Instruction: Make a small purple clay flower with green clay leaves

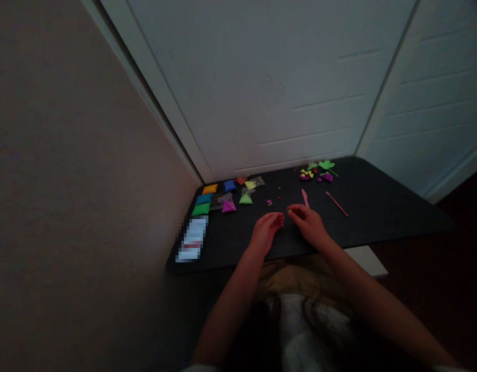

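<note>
My right hand (308, 223) is closed in a pinch above the dark table (230, 243). Between its thumb and index finger shows a tiny yellow-green piece of clay (290, 211). Just left of it, my left hand (267, 230) is held with fingers loosely curved and palm turned toward the right; nothing shows in it. Beyond the hands lie a small purple clay piece with other colours (269, 202) and tiny crumbs. A pink plastic knife (305, 197) lies partly behind my right hand, and a thin pink stick tool (336, 203) is farther right.
Small bags of coloured clay, among them orange (210, 189), blue (230, 185), green (201, 209) and magenta (229, 206), lie at the left. A phone-like pixelated object (192, 239) is nearer. Purple clay balls (327, 177) and a green clover shape (326, 165) sit back right.
</note>
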Demonstrator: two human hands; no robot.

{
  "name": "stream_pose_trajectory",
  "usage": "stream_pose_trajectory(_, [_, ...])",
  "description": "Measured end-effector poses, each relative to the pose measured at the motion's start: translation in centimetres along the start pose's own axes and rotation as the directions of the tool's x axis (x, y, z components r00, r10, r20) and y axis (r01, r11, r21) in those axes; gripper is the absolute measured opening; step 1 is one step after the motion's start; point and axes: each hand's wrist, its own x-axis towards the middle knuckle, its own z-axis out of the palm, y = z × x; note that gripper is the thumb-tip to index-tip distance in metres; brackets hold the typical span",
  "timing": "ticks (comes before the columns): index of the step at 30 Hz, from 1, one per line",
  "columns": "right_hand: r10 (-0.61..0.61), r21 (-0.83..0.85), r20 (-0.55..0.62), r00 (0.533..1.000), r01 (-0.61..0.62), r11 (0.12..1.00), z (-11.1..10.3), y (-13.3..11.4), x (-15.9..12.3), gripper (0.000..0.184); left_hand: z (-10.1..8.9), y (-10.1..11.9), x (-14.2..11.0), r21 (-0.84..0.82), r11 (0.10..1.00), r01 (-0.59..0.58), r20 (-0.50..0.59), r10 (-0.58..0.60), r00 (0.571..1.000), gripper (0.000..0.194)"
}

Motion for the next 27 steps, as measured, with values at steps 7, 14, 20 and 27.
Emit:
stream_pose_trajectory(7, [-0.006,0.027,-0.021,1.0,0.007,1.0,0.2,0.5,0.0,0.028,0.0,-0.1,0.0,0.016,1.0,-0.011,0.0,0.011,1.0,0.016])
stream_pose_trajectory(14, [-0.015,-0.028,0.006,1.0,0.016,0.999,-0.1,-0.4,-0.2,0.023,0.0,-0.2,-0.1,0.042,0.999,-0.005,0.013,0.005,1.0,0.019])
stream_pose_trajectory(20, [-0.046,-0.042,0.032,0.998,0.048,0.998,-0.1,-0.6,-0.2,0.022,0.2,-0.1,-0.2,0.06,0.998,0.0,0.03,-0.002,1.0,0.02])
stream_pose_trajectory(27, [-0.04,-0.041,0.048,0.998,0.042,0.998,0.1,-0.3,-0.1,0.023,0.3,0.0,-0.2,0.058,0.998,0.004,0.036,-0.006,0.999,0.018])
